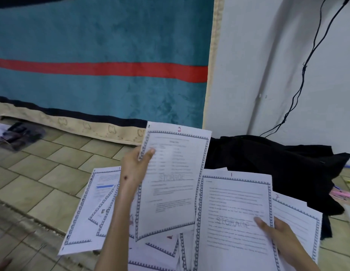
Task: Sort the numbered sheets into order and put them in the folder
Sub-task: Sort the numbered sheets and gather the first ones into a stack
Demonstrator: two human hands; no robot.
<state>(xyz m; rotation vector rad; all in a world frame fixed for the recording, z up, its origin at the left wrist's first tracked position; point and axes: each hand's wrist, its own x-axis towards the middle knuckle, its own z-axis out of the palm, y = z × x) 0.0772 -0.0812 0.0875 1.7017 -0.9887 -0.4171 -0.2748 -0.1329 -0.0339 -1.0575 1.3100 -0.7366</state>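
My left hand [134, 167] holds up a printed sheet marked 2 [171, 182] by its left edge, thumb on the front. My right hand [277, 237] grips the sheet marked 1 [234, 218] at its right edge, thumb on the page. Both sheets have a blue patterned border and a STORAGE watermark. Below them several more bordered sheets [92, 208] lie spread on the tiled floor, one marked 7 [299, 218] showing at the right. No folder is visible.
A black cloth [272, 165] lies heaped behind the sheets at the right. A teal rug with a red stripe [101, 69] hangs against the wall. Black cables [307, 61] run down the white wall. Pens [344, 192] lie at the far right, and dark items [17, 135] at the far left.
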